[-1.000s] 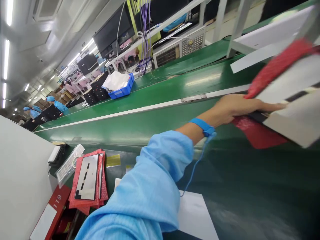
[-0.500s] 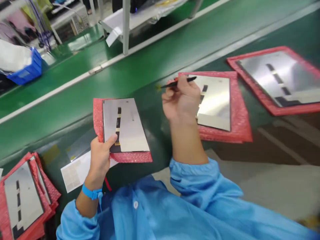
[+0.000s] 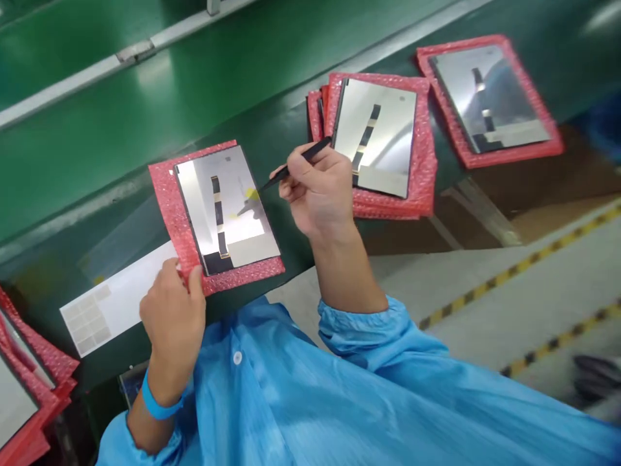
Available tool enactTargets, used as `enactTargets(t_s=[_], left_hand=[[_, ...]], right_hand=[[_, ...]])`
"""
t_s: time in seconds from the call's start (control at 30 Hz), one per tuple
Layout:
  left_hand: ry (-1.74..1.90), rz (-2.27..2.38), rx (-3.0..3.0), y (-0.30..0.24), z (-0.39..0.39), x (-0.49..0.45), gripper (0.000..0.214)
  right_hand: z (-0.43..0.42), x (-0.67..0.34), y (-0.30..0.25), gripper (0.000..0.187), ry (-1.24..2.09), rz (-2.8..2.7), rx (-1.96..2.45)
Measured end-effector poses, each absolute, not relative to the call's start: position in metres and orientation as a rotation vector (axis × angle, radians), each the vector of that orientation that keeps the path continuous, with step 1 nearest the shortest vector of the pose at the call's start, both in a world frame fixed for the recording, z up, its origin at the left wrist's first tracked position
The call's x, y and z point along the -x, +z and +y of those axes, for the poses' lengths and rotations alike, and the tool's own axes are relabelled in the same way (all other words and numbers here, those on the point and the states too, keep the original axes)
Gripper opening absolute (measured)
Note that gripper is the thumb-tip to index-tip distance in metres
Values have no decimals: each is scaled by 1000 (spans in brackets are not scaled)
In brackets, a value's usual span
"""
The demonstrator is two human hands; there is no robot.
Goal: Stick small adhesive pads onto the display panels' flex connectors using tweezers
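Observation:
A silvery display panel (image 3: 247, 249) with a black flex strip lies on a pink bubble-wrap bag (image 3: 165, 188) in front of me. My left hand (image 3: 172, 314) is closed at the bag's near left corner, thumb on top and the other fingers partly hidden. My right hand (image 3: 320, 188) grips black tweezers (image 3: 303, 160), which slant down to the left over the panel's right edge. At their tip shows a small, blurred yellow piece (image 3: 251, 193), seemingly a bit of film or tape. The panel's shiny back mirrors it.
A white label sheet (image 3: 121, 301) lies left of the bag. More panels on pink bubble wrap sit to the right, one on a stack (image 3: 388, 175) and another farther off (image 3: 519, 136). Another stack (image 3: 53, 362) is at far left. Behind runs a green belt (image 3: 194, 84).
My right hand has brought the tweezers left and down to the panel. My left thumb has left the panel's face for the bag's corner. The view has tilted down.

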State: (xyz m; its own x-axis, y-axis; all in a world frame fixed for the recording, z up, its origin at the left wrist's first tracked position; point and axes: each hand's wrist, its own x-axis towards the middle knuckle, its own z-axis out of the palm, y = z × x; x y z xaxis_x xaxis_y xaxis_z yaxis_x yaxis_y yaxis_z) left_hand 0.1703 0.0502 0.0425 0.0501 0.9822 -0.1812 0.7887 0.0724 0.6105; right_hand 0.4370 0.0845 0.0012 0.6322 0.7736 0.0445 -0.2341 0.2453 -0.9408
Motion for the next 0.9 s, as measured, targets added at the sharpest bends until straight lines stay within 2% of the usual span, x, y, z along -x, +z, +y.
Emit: enactTargets(t_s=[0.2, 0.43, 0.67, 0.9], left_hand=[[650, 1219, -2513, 3, 41, -168, 42], [722, 1172, -2503, -10, 44, -169, 48], [650, 1145, -2505, -5, 44, -170, 55], [616, 1143, -2500, -3, 44, -170, 57]], right_hand=[[56, -409, 9, 48, 1001, -752, 1193], [56, -404, -3, 56, 1083, -836, 1282], [53, -404, 4, 49, 1049, -926, 1345], [52, -403, 5, 54, 1020, -898, 1494]])
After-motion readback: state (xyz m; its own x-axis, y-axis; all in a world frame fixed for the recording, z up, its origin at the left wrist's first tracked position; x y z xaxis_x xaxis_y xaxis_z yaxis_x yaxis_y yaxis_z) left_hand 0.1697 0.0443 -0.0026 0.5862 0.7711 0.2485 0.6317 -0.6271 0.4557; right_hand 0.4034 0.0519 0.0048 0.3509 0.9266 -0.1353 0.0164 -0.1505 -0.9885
